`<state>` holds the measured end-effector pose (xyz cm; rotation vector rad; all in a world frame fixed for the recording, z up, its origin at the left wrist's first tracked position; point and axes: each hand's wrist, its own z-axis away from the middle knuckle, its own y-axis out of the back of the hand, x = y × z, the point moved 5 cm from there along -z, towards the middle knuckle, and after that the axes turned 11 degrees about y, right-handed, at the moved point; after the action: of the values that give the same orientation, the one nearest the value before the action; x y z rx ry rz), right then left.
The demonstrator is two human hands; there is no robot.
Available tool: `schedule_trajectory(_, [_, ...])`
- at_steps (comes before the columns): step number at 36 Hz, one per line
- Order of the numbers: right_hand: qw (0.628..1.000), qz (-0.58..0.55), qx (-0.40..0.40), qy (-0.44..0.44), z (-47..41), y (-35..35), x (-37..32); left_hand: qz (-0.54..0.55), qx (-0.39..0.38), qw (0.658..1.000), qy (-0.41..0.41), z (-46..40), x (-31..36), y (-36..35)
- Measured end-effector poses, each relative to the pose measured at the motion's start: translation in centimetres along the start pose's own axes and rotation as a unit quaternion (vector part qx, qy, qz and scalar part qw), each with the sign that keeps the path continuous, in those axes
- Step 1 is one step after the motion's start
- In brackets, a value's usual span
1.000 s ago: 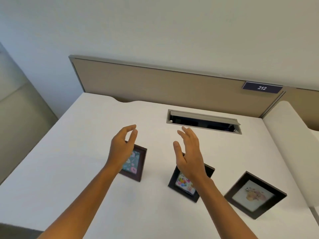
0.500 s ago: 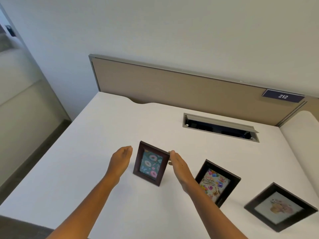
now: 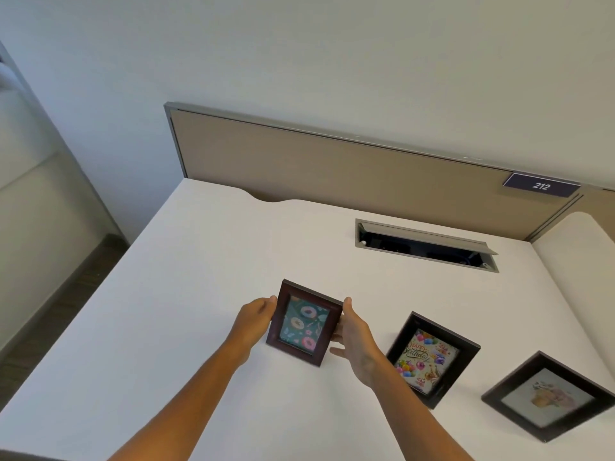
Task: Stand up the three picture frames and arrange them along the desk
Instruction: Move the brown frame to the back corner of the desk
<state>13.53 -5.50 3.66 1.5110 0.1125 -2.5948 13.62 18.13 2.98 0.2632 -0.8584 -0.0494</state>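
Dark brown wood is forming the moulding of the doughnut-print frame [image 3: 304, 322], which is standing near the middle of the white desk [image 3: 186, 277], tilted slightly back. The left hand [image 3: 254, 319] is pressing its left edge and the right hand [image 3: 354, 331] is pressing its right edge, so both hands are clamping the frame between them; whether the fingers are wrapping behind it cannot be told. The frame is looking rigid and light, and its glazed front is probably fragile and slick, so the side mouldings are offering the safest hold. Its rear prop is hidden, so stability on release is remaining uncertain.

Just beside the right forearm, the birthday-print frame [image 3: 431, 359] in black is appearing to lean upright, though the angle is making this hard to confirm. Further right, the pale-print frame [image 3: 549, 395] is lying flat near the desk edge, not yet stood up.

Beyond the frames, a cable hatch [image 3: 426, 244] is sitting open in the desk, ahead of a beige partition [image 3: 332, 171] carrying a number plate [image 3: 540, 185] reading 212.
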Motion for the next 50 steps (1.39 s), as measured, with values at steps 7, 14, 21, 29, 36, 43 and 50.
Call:
schedule_trajectory(7, [1.0,-0.027,-0.007,-0.012,-0.2,0.1,0.6,-0.004,-0.006,1.0,-0.021,-0.5,0.4,-0.6])
schedule_trajectory(14, [0.999,-0.049,-0.008,-0.001,-0.4,-0.5,0.4,-0.004,0.004,1.0,-0.03,-0.5,0.6,-0.5])
schedule_trajectory(21, [0.999,-0.04,-0.012,0.013,-1.7,-1.7,-1.3,0.016,0.024,0.999,-0.037,-0.9,1.1,1.2])
schedule_trajectory(29, [0.999,-0.032,-0.032,0.024,-4.8,-4.2,-4.2,0.047,0.061,0.996,-0.039,-1.9,2.8,4.5])
schedule_trajectory(36, [0.997,-0.012,-0.066,0.024,-9.1,-8.2,-7.5,0.068,0.103,0.992,-0.036,-4.4,4.0,8.4])
schedule_trajectory(43, [0.995,-0.004,-0.092,0.033,-15.1,-13.6,-11.3,0.069,0.16,0.984,-0.031,-8.1,6.1,12.7])
schedule_trajectory(50, [0.991,0.006,-0.126,0.041,-22.7,-19.0,-15.3,0.051,0.199,0.977,-0.047,-13.5,8.9,17.6])
